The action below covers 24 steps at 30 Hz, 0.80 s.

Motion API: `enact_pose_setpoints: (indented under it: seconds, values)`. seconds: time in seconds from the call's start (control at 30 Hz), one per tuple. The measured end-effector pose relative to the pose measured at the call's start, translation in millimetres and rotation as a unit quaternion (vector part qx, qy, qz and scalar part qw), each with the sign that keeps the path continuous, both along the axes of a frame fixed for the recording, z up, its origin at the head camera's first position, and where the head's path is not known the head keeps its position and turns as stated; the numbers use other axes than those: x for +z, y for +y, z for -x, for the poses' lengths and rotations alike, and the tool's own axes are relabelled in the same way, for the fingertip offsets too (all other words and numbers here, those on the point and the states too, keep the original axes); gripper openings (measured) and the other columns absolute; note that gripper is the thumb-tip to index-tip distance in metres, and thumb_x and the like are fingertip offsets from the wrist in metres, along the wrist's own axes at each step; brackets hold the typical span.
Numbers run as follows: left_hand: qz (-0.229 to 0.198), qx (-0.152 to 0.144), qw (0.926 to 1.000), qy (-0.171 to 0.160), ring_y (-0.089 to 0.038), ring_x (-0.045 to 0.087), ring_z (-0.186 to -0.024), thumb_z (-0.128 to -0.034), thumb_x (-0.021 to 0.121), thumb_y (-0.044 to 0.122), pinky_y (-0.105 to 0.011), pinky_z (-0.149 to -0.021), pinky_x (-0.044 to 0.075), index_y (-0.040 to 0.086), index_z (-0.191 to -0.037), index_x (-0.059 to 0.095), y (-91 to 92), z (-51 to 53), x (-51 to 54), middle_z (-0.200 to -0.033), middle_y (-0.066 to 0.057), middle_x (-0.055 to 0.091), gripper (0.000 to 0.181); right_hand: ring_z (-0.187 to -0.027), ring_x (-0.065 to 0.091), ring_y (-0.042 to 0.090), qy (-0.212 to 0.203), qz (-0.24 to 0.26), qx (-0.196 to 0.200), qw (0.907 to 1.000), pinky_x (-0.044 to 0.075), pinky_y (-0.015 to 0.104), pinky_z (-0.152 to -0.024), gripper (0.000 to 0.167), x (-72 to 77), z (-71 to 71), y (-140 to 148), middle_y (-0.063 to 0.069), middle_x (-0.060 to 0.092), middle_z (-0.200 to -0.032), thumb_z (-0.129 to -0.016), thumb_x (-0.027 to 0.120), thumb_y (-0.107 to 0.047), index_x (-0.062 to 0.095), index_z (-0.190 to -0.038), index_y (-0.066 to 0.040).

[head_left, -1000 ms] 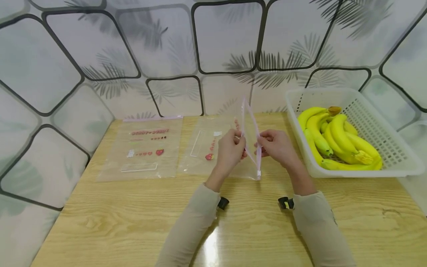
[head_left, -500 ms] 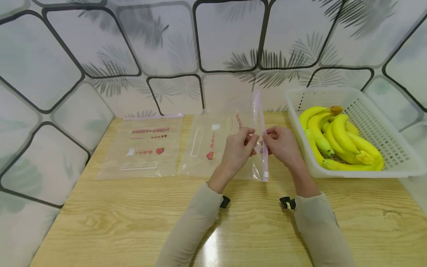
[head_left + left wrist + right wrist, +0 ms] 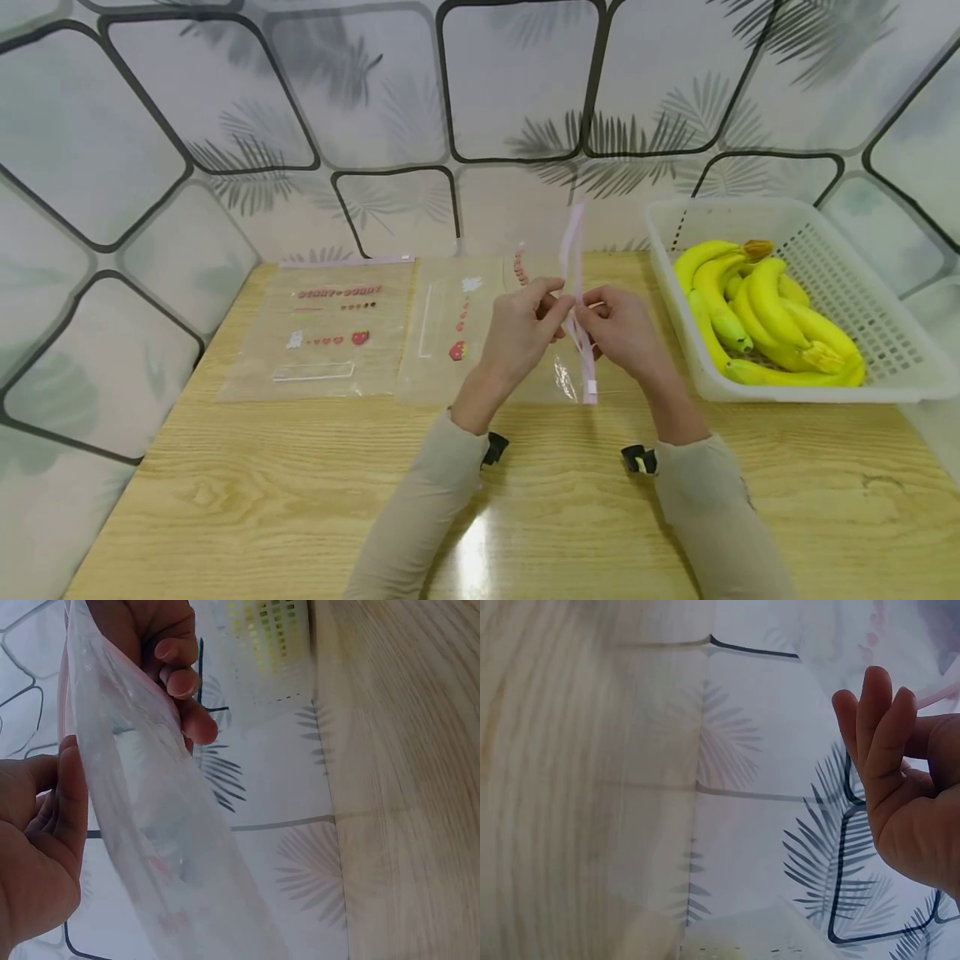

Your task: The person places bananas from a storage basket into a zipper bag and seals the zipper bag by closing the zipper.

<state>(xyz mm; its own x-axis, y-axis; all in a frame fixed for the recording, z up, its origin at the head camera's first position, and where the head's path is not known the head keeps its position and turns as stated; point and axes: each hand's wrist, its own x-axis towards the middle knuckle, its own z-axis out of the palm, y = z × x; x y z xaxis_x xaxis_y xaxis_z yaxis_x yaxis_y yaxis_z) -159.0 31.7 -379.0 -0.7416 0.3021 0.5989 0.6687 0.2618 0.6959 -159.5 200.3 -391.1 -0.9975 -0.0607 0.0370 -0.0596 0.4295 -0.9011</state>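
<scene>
A clear zip bag (image 3: 457, 321) with a pink slider strip and red strawberry print is held sideways, its mouth toward the right. My left hand (image 3: 517, 333) pinches one side of the mouth between thumb and finger. Opposite it, my right hand (image 3: 626, 333) pinches the pink edge, the fingertips of both hands nearly meeting. The left wrist view has the bag's film (image 3: 165, 825) slanting down from between both hands, with a gap at the mouth. A second zip bag (image 3: 322, 333) lies flat at the left, its pink strip along the back.
A white perforated basket (image 3: 892, 358) stands to the right, holding several yellow bananas (image 3: 765, 308). The wooden table (image 3: 300, 483) meets a patterned cloth wall (image 3: 517, 83) behind the bags.
The hands have come closer together, and the bag's mouth has narrowed from a wide gap. The bag shifted right, then slightly back left. The basket and the flat bag stay put.
</scene>
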Motion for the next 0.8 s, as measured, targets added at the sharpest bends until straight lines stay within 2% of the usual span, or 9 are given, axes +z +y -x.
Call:
enact_pose_setpoints:
  seconds: [0.17,0.4,0.47,0.6,0.7,0.8]
  values:
    - [0.029,0.017,0.9994,-0.011,-0.017,0.065,-0.053,-0.0954,0.065,0.005,-0.013,-0.049,0.048,-0.012,-0.113,0.065,-8.7,3.5,-0.1,-0.074,-0.014,0.071,0.024,-0.048,0.059,0.015,-0.009,-0.021,0.023,0.9995,0.056,0.037,-0.048,0.027,-8.8,6.6,-11,0.019,0.069,-0.075,-0.100,0.053,-0.011,0.060,-0.116,0.010]
    - [0.056,0.039,0.9972,-0.031,-0.016,0.065,-0.053,-0.0967,0.063,0.006,-0.014,-0.049,0.048,-0.011,-0.111,0.066,-15.0,6.4,-2.6,-0.075,-0.014,0.072,0.022,-0.048,0.058,0.012,0.010,-0.051,0.043,0.9977,0.049,0.025,-0.044,0.026,-20.7,13.2,-23,0.022,0.071,-0.084,-0.096,0.050,-0.007,0.063,-0.110,0.010]
    - [0.065,0.039,0.9965,-0.034,-0.015,0.065,-0.053,-0.0972,0.062,0.006,-0.014,-0.049,0.047,-0.010,-0.111,0.067,-14.7,6.5,-2.2,-0.075,-0.013,0.072,0.022,-0.048,0.058,0.011,0.013,-0.052,0.047,0.9974,0.047,0.024,-0.044,0.025,-23.0,13.9,-23,0.021,0.072,-0.081,-0.096,0.049,-0.007,0.064,-0.108,0.009]
    - [0.086,0.039,0.9950,-0.034,-0.012,0.062,-0.054,-0.0979,0.062,0.008,-0.012,-0.050,0.045,-0.007,-0.113,0.068,-12.3,6.4,-1.0,-0.073,-0.011,0.071,0.022,-0.045,0.056,0.011,0.020,-0.052,0.054,0.9970,0.045,0.024,-0.042,0.023,-25.1,14.6,-23,0.016,0.070,-0.071,-0.096,0.050,-0.007,0.066,-0.106,0.006]
    - [0.090,0.042,0.9945,-0.031,-0.011,0.061,-0.055,-0.0980,0.062,0.008,-0.012,-0.051,0.045,-0.006,-0.115,0.069,-10.4,6.6,-0.7,-0.073,-0.010,0.071,0.023,-0.044,0.057,0.012,0.017,-0.049,0.054,0.9972,0.047,0.025,-0.043,0.022,-25.2,15.4,-22,0.016,0.070,-0.071,-0.098,0.052,-0.009,0.067,-0.106,0.005]
    - [0.109,0.056,0.9925,-0.008,-0.014,0.068,-0.066,-0.0980,0.062,0.009,-0.016,-0.061,0.052,-0.005,-0.114,0.070,-9.1,7.4,-1.2,-0.086,-0.012,0.074,0.023,-0.044,0.057,0.011,0.016,-0.045,0.056,0.9973,0.049,0.026,-0.043,0.022,-26.5,16.8,-22,0.015,0.070,-0.072,-0.098,0.055,-0.011,0.068,-0.109,0.003]
